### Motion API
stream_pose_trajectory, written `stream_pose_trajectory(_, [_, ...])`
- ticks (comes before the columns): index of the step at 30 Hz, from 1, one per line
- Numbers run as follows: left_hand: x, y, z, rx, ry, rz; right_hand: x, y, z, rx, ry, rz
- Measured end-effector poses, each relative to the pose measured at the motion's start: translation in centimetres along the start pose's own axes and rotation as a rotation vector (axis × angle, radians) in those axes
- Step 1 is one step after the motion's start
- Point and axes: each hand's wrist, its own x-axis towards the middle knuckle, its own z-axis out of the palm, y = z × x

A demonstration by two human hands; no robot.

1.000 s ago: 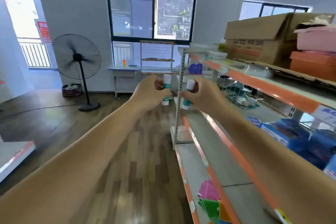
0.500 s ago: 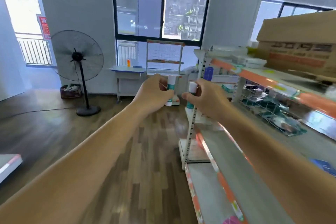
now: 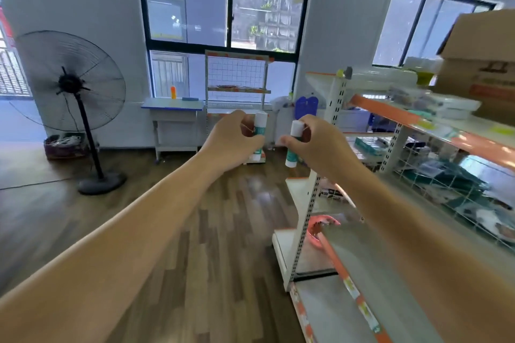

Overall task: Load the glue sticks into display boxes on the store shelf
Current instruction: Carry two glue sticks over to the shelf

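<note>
Both arms reach out in front of me at chest height, left of the shelf's end. My left hand (image 3: 232,142) grips one glue stick (image 3: 260,123), upright, with a white cap and a teal label. My right hand (image 3: 317,145) grips a second glue stick (image 3: 295,131) of the same kind, tilted a little. The two sticks are a short gap apart over the wooden floor. The store shelf (image 3: 390,267) with orange edge strips runs along the right. No display box can be made out in this view.
A standing fan (image 3: 69,83) is at the left by the wall. A small table (image 3: 172,107) and a wire rack (image 3: 237,78) stand under the window. A cardboard box (image 3: 485,69) sits on the top shelf; wire baskets (image 3: 457,186) hold goods below it.
My view has swung left and forward along the shelf, so its blue packs and pink boxes have left the frame. Both hands keep the same hold on the sticks.
</note>
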Motion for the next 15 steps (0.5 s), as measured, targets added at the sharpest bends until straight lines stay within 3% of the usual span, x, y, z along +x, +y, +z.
stream_pose_trajectory(15, [33.9,-13.0,7.1,-0.014,-0.025,0.007,32.1,14.3,10.8,-0.022,0.092,0.014])
